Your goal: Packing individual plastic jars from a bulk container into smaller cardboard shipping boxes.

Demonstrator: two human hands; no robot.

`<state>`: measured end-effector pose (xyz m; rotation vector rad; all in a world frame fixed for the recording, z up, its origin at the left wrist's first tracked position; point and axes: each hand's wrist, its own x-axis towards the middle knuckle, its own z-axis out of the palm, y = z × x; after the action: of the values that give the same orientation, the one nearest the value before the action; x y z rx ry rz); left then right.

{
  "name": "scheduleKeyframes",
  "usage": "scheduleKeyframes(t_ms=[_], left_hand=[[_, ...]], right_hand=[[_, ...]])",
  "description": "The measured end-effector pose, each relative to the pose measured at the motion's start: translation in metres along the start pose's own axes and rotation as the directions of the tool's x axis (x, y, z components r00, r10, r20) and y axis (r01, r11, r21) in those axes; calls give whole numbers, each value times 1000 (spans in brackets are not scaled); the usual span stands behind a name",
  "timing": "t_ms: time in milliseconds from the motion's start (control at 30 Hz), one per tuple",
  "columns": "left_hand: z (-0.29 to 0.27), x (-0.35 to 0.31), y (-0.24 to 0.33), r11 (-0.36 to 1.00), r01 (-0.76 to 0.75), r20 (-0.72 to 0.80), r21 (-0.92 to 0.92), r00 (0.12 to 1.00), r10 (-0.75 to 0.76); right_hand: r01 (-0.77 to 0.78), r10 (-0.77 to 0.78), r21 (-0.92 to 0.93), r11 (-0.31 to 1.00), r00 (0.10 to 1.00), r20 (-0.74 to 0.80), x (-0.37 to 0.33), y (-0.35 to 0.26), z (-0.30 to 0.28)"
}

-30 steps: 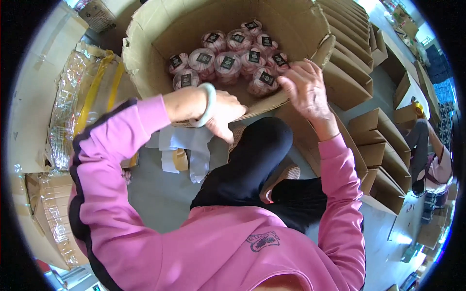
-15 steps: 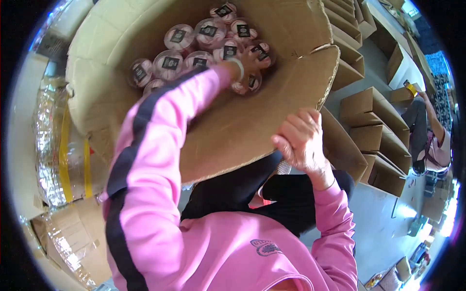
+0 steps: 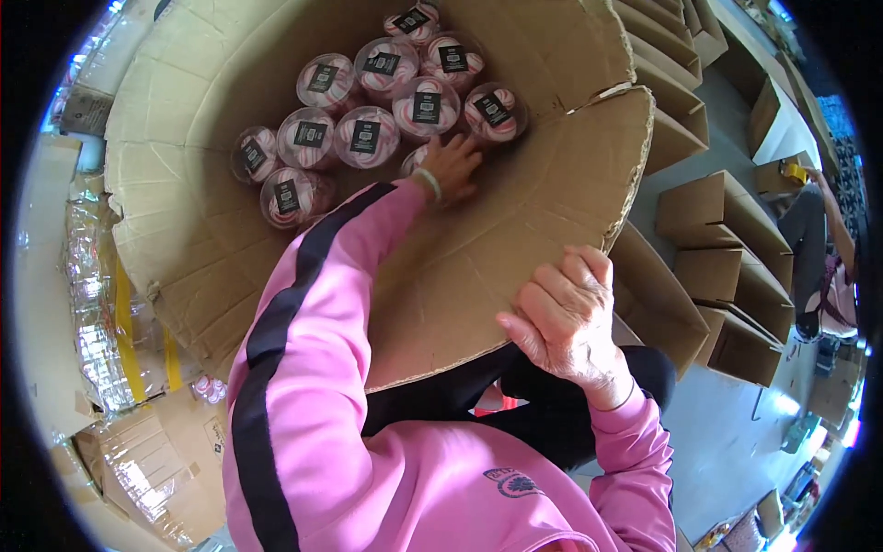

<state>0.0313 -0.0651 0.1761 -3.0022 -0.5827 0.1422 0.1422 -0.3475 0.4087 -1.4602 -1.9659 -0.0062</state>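
A large cardboard box (image 3: 497,258) stands tilted towards me, its opening facing me. Inside it lie several clear round tubs (image 3: 364,137) of red-and-white striped sweets with black labels. My left hand (image 3: 449,170) reaches deep into the box, fingers spread, beside a tub (image 3: 416,162) that it partly covers. Whether the fingertips touch that tub I cannot tell. At the box's near right rim, my right hand (image 3: 566,317) is closed over the cardboard edge, thumb on the near side.
Open cardboard boxes (image 3: 727,304) stand in rows to the right on a grey floor (image 3: 708,423). Another person (image 3: 823,248) works at the far right, by a yellow tape dispenser (image 3: 793,172). Taped, wrapped cartons (image 3: 106,322) line the left, with small striped sweets (image 3: 210,388) near them.
My left hand has drawn back left and downward, away from the tubs at the right. Those tubs now show more fully. My right hand still grips the rim.
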Motion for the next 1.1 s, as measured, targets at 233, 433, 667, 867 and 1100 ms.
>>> scheduleKeyframes(t_ms=[233, 433, 667, 867, 1100], left_hand=[[0, 42, -14, 984, -20, -283, -177, 959, -31], [4, 106, -6, 959, 280, -79, -34, 956, -282], [30, 94, -7, 949, 312, 35, -53, 950, -310], [-6, 41, -50, 980, 183, -274, -83, 941, -199], [-142, -15, -137, 981, -38, -544, -190, 836, -73]], right_hand=[[-6, 6, -8, 1000, 999, -35, 7, -10, 9], [-8, 8, -10, 1000, 999, -40, 2, -19, 22], [11, 2, 74, 997, 984, -178, 1, -5, 61], [49, -33, 92, 995, 986, -162, 20, 2, 88], [102, -87, 88, 991, 983, -164, 40, 23, 143]])
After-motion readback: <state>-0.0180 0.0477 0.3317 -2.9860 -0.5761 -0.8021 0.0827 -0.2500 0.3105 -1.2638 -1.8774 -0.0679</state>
